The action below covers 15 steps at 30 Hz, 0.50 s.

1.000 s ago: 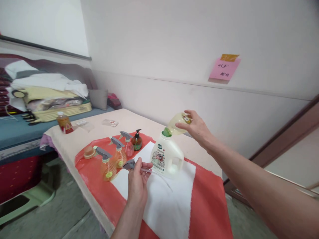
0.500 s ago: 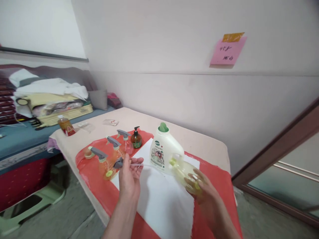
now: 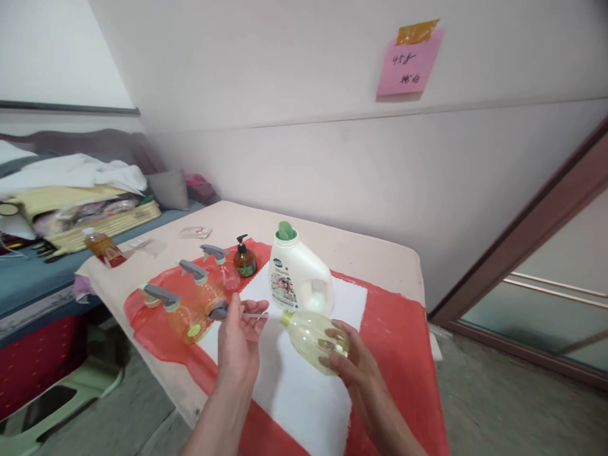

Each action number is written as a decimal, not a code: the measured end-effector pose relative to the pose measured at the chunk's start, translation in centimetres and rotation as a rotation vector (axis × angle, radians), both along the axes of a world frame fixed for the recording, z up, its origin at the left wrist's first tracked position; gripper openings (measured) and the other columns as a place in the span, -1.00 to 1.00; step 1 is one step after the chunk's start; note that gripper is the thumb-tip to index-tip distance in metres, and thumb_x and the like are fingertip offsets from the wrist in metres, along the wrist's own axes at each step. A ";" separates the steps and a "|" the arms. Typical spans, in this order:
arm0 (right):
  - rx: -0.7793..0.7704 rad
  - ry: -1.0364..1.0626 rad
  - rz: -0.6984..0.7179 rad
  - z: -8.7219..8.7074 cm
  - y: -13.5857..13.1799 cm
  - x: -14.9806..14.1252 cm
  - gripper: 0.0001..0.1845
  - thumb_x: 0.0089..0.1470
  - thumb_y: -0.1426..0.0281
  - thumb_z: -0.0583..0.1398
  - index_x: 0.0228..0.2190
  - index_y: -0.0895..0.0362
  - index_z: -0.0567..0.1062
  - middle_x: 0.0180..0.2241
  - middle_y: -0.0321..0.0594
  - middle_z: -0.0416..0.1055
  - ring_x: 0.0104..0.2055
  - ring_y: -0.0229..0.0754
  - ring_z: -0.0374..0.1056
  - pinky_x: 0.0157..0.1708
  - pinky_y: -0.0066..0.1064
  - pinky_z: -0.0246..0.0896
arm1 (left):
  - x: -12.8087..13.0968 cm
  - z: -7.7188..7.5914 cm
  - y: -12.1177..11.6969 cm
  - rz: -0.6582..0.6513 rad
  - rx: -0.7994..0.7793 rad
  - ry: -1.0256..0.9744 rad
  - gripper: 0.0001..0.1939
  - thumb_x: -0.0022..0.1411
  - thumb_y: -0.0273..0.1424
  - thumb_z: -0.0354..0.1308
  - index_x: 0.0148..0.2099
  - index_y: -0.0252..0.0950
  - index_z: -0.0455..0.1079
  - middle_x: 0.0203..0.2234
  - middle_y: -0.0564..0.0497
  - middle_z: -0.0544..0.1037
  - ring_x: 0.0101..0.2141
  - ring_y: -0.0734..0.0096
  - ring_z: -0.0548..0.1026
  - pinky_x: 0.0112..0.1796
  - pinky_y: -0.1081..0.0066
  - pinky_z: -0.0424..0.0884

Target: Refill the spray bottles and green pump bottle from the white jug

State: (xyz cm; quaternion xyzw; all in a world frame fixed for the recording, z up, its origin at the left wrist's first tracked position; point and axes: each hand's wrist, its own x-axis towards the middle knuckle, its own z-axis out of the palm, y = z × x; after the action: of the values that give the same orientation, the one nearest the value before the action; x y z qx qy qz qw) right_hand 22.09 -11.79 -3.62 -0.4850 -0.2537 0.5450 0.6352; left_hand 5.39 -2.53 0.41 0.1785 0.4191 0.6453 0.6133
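My left hand [image 3: 240, 335] is closed around a grey trigger spray head [image 3: 219, 310], whose thin dip tube points right. My right hand [image 3: 354, 354] grips a clear yellowish bottle [image 3: 308, 335] by its base, tilted on its side with the open neck facing the tube. Tube end and bottle mouth are close together; whether the tip is inside the neck I cannot tell. Behind them stands a large white detergent jug [image 3: 297, 272] with a green spout. Left of my hands are spray bottles in orange [image 3: 183, 320], orange [image 3: 209, 292] and pink [image 3: 230, 275], all with grey trigger heads.
A brown pump bottle [image 3: 245, 259] stands behind the spray bottles. A white cloth [image 3: 304, 399] lies over a red sheet [image 3: 399, 354] on the table. Near the table's left edge are an amber bottle [image 3: 103, 248] and small plastic packets [image 3: 194, 232]. A green stool [image 3: 71, 405] is below left.
My right hand has brought the yellowish bottle leftward, turning its neck toward the spray head's tube. My left hand still holds the spray head. The whole view has shifted slightly.
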 end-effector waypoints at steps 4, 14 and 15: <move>0.104 -0.016 0.014 -0.7 -0.2 -1.6 -0.23 -0.38 0.17 0.45 -0.05 -0.11 0.38 -0.01 -0.17 0.35 0.07 0.11 0.28 -0.07 -0.09 0.27 | 2.2 -0.5 -1.9 -0.214 -0.041 0.009 -0.65 0.11 -0.11 0.23 -0.32 -0.33 0.43 -0.31 -0.14 0.61 -0.26 0.27 0.55 -0.21 0.32 0.40; 0.239 -0.235 -0.029 -1.2 -1.1 -1.9 -0.29 -0.21 0.29 0.41 -0.01 -0.24 0.31 0.04 -0.29 0.30 0.13 -0.01 0.24 0.04 -0.18 0.26 | 2.3 -0.4 -2.2 -0.345 -0.081 -0.040 -0.66 0.12 -0.13 0.20 -0.25 -0.33 0.45 -0.25 -0.16 0.62 -0.30 0.22 0.58 -0.26 0.30 0.41; 0.239 -0.240 -0.023 -1.2 -1.0 -1.7 -0.29 -0.20 0.29 0.41 -0.01 -0.24 0.31 0.04 -0.29 0.30 0.13 0.00 0.24 0.04 -0.17 0.27 | 2.3 -0.5 -2.2 -0.360 -0.086 -0.038 -0.65 0.12 -0.12 0.19 -0.23 -0.33 0.45 -0.24 -0.17 0.62 -0.29 0.22 0.57 -0.26 0.30 0.41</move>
State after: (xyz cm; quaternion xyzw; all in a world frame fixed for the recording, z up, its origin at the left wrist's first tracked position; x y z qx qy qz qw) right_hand 20.36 -12.83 -4.86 -0.4703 -0.3853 0.4419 0.6596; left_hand 7.68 -4.73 -0.11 0.2118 0.3959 0.5096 0.7340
